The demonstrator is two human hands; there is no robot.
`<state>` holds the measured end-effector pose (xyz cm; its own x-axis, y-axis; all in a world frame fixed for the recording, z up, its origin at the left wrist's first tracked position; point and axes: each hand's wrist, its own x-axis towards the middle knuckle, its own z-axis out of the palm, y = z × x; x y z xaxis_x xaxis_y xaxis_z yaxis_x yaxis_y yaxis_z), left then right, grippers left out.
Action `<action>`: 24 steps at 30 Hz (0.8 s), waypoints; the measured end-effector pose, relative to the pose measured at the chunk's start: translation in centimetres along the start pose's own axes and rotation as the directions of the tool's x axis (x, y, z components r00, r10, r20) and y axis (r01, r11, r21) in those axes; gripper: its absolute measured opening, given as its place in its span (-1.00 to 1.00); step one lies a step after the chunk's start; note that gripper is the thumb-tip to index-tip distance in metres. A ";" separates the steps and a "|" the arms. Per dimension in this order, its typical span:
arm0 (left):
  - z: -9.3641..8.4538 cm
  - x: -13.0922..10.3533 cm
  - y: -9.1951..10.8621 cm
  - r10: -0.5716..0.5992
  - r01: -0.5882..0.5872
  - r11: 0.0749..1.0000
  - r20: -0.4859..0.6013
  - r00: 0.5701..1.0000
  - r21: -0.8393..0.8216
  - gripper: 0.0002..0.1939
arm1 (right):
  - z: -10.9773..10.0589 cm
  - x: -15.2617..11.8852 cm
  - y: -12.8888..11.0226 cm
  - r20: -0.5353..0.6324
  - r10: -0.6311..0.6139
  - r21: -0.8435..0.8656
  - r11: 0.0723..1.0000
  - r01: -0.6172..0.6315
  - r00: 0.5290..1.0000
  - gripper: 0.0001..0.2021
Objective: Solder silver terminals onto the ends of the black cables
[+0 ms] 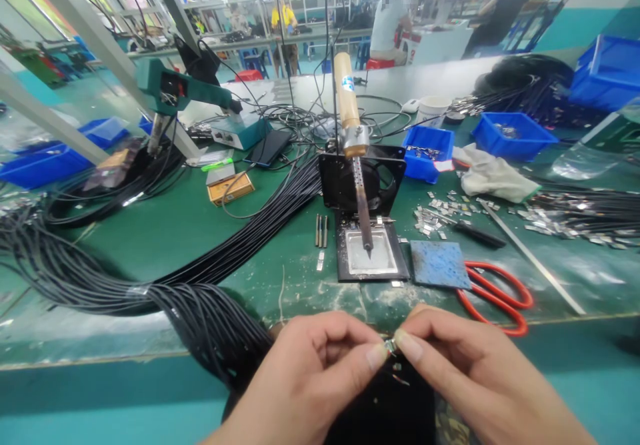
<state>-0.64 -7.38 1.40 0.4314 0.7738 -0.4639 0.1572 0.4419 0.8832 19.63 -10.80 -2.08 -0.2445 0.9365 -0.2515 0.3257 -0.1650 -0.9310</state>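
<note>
Just beyond the table's front edge, my left hand [320, 365] and my right hand [465, 365] meet with thumbs and fingers pinched. Between their fingertips is a small silvery metal connector [390, 345], mostly covered by the fingers; any wire joined to it is hard to make out. Past the hands, a wooden-handled soldering iron [345, 91] hangs tip down over a pale square tray [353, 265] on a black base. A blue sponge [440, 264] lies right of that tray, partly over red-handled scissors [520, 297]. Loose connectors [320, 261] lie left of the tray.
Bundled black cables [200, 291] run across the left and hang over the front edge. A black fan [385, 178] stands behind the tray. Blue bins [515, 138], a glove [493, 175] and scattered connectors occupy the right. A green heat gun [165, 88] hangs left. People are in the background.
</note>
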 end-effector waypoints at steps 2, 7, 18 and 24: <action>0.0 0.0 -0.2 0.000 0.000 1.000 -0.011 1.000 0.001 -0.76 | 0.2 0.1 0.0 -0.018 -0.010 -0.017 1.000 0.010 1.000 -0.66; 0.0 -0.1 -0.3 0.006 -0.006 1.000 -0.023 1.000 -0.006 -0.74 | 0.2 0.2 0.0 -0.033 -0.019 -0.039 0.999 0.018 0.999 -0.67; 0.4 -0.1 -0.3 -0.018 0.017 1.000 -0.065 0.998 -0.008 -0.71 | 0.7 -0.1 -0.8 -0.088 0.059 0.018 0.998 -0.058 0.994 -0.64; 0.4 0.2 -0.1 -0.021 0.021 1.000 -0.056 0.998 0.000 -0.71 | 0.6 0.0 -0.8 -0.090 0.048 0.013 0.999 -0.047 0.995 -0.65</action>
<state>-0.20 -7.49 1.22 0.3773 0.7886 -0.4856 0.1667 0.4580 0.8732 18.81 -10.81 -1.49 -0.1449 0.9516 -0.2710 0.3250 -0.2130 -0.9214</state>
